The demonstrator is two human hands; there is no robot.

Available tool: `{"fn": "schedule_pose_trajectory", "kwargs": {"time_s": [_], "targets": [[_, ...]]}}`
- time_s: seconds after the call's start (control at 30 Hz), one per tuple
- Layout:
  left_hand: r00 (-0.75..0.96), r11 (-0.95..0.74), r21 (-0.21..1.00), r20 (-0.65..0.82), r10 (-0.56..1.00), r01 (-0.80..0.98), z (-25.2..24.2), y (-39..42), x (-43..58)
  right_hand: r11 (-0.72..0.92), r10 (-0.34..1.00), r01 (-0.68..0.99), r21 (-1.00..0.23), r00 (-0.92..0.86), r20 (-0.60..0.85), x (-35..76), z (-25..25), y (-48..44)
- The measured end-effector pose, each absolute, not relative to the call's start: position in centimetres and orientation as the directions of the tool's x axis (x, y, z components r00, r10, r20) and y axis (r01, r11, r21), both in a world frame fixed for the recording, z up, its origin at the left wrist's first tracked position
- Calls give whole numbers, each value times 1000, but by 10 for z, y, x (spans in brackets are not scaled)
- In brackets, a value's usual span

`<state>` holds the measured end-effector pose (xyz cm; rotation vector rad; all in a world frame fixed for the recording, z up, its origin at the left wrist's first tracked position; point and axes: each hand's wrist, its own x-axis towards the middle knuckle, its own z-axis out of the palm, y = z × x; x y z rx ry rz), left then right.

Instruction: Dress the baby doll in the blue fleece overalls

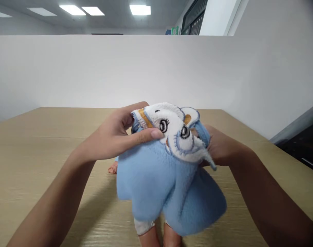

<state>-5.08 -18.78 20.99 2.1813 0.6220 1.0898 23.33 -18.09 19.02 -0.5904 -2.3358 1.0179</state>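
A light blue fleece garment with a white embroidered animal-face hood is held up over a wooden table. It covers a doll whose bare legs and small hand stick out below and at the left. My left hand pinches the hood's left edge, thumb lying across the fabric. My right hand grips the hood's right side, its fingers mostly hidden behind the cloth.
A white partition wall stands along the table's far edge and continues on the right. A dark surface lies at the right edge past the table. Ceiling lights show above.
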Motion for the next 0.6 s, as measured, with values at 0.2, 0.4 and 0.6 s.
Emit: {"fn": "schedule_pose_trajectory", "kwargs": {"time_s": [0.2, 0.4, 0.6], "targets": [[521, -669, 725, 512, 683, 165, 211, -191, -49, 472, 478, 124, -873, -868, 135, 225, 182, -176], [719, -514, 803, 163, 676, 301, 214, -184, -61, 550, 418, 167, -818, -903, 96, 217, 180, -179], [869, -473, 861, 79, 488, 188, 207, -168, -72, 468, 586, 84, -880, -774, 238, 234, 186, -179]]}}
